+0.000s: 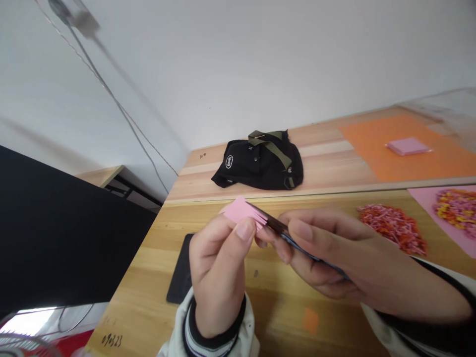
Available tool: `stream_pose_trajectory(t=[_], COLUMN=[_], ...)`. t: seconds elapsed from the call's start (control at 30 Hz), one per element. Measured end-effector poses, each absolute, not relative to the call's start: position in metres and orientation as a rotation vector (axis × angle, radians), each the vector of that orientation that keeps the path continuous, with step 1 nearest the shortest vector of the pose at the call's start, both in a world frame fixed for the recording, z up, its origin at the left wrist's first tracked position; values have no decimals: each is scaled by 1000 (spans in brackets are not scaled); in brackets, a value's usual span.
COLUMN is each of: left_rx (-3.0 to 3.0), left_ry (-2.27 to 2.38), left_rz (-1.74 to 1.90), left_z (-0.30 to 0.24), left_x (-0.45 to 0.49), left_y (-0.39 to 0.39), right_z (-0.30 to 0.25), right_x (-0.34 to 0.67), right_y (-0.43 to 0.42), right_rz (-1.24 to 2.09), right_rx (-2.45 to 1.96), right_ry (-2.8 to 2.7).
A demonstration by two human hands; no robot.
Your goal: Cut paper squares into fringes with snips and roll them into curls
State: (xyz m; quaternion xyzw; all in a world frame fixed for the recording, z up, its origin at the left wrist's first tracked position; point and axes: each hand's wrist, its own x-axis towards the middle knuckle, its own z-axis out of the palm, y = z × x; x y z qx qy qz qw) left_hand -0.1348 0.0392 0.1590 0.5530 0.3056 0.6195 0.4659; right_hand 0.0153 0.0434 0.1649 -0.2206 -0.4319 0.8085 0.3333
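My left hand pinches a small piece of pink paper between thumb and fingers. Narrow slits run into the paper's right edge, so it hangs there in thin strips. In my right hand is a dark pair of scissors, seen nearly edge-on, its blades at the cut edge of the paper. The fingers hide most of the handles. Both hands are held above the wooden table, and the right one is slightly blurred.
Beyond my hands lies a black bag with olive straps. To the right are a heap of red and pink paper bits, a mixed heap on pink paper, and a pink pad on an orange sheet. A dark flat object lies left.
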Motion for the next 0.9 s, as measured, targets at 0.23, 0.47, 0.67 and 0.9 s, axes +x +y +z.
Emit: stream_pose_trajectory(t=[0.23, 0.47, 0.67, 0.9], left_rx=[1364, 1362, 1357, 1354], left_ry=[768, 761, 724, 751], left_rz=[1511, 1514, 1545, 1556], left_z=[160, 160, 160, 160], left_x=[-135, -134, -133, -134], left_y=[38, 39, 38, 37], right_z=[165, 164, 167, 173], right_x=[15, 16, 16, 18], right_y=[44, 45, 43, 41], right_rz=[2091, 2110, 2157, 2163], right_rx=[-588, -553, -602, -681], right_ry=[-1149, -1140, -1076, -1090])
